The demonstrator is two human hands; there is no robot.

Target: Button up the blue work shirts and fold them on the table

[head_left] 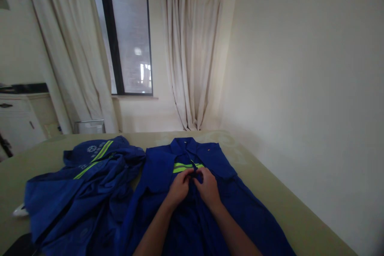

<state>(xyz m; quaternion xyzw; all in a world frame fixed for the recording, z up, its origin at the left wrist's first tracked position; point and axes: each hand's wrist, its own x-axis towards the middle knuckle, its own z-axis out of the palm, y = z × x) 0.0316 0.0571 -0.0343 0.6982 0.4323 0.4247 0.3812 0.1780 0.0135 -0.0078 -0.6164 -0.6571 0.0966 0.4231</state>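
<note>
A blue work jacket (pixel 231 192) with a yellow-green reflective stripe lies spread flat, collar away from me, on the olive bed cover (pixel 288 200). My left hand (pixel 179 187) and my right hand (pixel 207 187) meet at the middle of its front, just below the stripe. Both have their fingers curled and pinched on the jacket's front edges. What sits between the fingertips is hidden.
A second blue garment (pixel 87 184) with reflective stripes lies crumpled to the left. A white object (pixel 20 210) pokes out at its left edge. Behind the bed are a window with pale curtains (pixel 192 48), a white cabinet (pixel 18 122) at the left, and a bare wall at the right.
</note>
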